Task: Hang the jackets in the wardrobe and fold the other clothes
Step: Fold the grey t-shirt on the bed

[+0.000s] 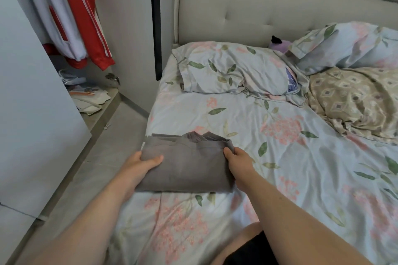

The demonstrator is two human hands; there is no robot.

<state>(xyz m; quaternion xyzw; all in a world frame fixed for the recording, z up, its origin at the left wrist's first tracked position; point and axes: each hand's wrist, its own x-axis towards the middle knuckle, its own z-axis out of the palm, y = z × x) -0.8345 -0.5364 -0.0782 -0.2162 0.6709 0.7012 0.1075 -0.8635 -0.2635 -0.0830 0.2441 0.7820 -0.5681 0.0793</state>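
Observation:
A folded grey garment [187, 165] lies on the floral bed sheet [301, 157] near the bed's left edge. My left hand [142, 162] grips its left side, thumb on top and fingers under the fabric. My right hand [237, 158] holds its right edge near the bunched waistband, thumb on top. A red and white jacket [81, 19] hangs in the open wardrobe at the upper left.
Two floral pillows [226, 69] and a beige patterned blanket [355, 101] lie at the head of the bed. Papers and small items [88, 97] clutter the wardrobe floor. A narrow strip of grey floor [103, 146] runs between bed and wardrobe door [32, 114].

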